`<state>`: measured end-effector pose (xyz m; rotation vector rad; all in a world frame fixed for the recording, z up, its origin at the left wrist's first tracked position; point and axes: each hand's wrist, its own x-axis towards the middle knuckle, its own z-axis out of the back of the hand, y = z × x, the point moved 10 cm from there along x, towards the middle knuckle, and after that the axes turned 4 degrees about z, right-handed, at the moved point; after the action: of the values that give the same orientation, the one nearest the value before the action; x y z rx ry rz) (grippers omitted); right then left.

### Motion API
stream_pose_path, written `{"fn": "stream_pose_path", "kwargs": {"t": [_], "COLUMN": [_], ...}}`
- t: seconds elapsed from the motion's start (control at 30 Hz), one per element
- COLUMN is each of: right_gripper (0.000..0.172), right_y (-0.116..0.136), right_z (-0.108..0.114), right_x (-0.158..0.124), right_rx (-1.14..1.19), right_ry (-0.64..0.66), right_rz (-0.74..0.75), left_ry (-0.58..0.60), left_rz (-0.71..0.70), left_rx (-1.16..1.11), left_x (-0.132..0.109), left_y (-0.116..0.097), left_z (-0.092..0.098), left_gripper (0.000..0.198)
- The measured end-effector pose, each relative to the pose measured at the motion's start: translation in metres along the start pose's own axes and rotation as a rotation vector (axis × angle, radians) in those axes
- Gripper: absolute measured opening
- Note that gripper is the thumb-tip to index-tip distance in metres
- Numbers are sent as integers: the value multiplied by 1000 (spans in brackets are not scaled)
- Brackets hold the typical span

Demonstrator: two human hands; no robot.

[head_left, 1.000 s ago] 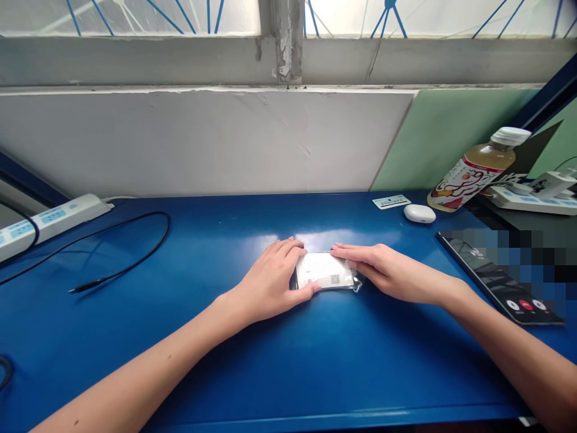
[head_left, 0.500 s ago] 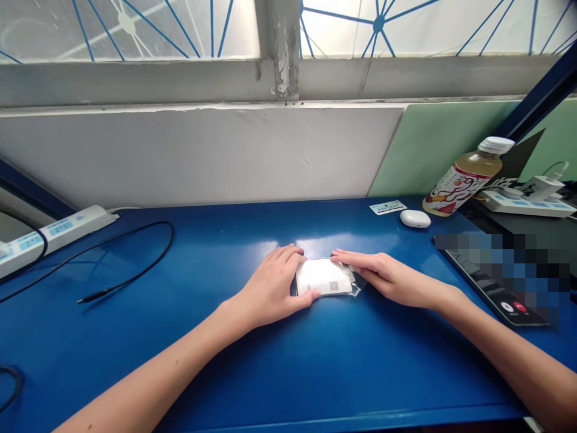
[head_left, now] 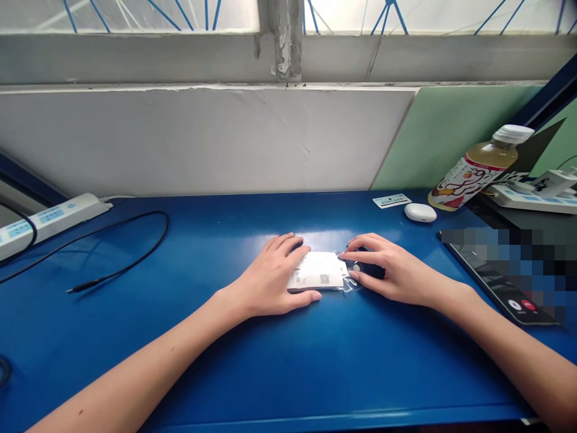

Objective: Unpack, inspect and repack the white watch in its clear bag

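Observation:
A flat white packet point(head_left: 319, 270) in clear plastic lies on the blue table point(head_left: 288, 373), with a small printed code on its face. My left hand point(head_left: 273, 276) rests over the packet's left end, fingers spread and thumb stretched along the near side. At the packet's right end, the fingertips of my right hand point(head_left: 390, 267) touch the loose clear plastic; its fingers are curved, with a gap between thumb and forefinger.
A white power strip point(head_left: 54, 221) and black cable point(head_left: 130, 273) lie left. Toward the right are a card point(head_left: 392, 201), a white case point(head_left: 420, 212), a tilted drink bottle point(head_left: 478, 171), a phone point(head_left: 484, 279) and another power strip point(head_left: 536, 198).
The fingers of my right hand have parted and curved at the plastic's edge. My left hand has spread further over the packet. The camera view has tipped down slightly.

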<state>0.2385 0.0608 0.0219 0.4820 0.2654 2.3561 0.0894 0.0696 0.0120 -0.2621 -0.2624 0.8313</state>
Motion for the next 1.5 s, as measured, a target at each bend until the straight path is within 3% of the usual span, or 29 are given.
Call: {"fn": "stream_pose_path", "kwargs": {"t": [0.17, 0.43, 0.6, 0.8, 0.97, 1.1, 1.27, 1.5], "right_gripper": [42, 23, 21, 18, 39, 32, 28, 20], "right_y": [7, 11, 11, -11, -13, -1, -4, -16], "right_z": [0, 1, 5, 20, 17, 7, -5, 17], "right_x": [0, -1, -1, -6, -6, -2, -1, -6], "right_rx": [11, 79, 30, 1, 35, 48, 108, 46], "right_ry": [8, -162, -110, -3, -27, -67, -26, -3], "right_rz": [19, 43, 69, 14, -75, -35, -106, -110], "left_ry": [-8, -54, -63, -98, -111, -123, -75, -26], "left_rz": [-22, 8, 41, 53, 70, 71, 82, 147], "left_rx": [-75, -162, -184, -224, -246, -261, -234, -204], "left_x": [0, -1, -1, 1, 1, 1, 3, 2], "left_y": [-3, -3, -2, 0, 2, 3, 1, 4], "left_z": [0, 0, 3, 9, 11, 11, 5, 2], "left_gripper": [63, 61, 58, 46, 41, 42, 48, 49]}}
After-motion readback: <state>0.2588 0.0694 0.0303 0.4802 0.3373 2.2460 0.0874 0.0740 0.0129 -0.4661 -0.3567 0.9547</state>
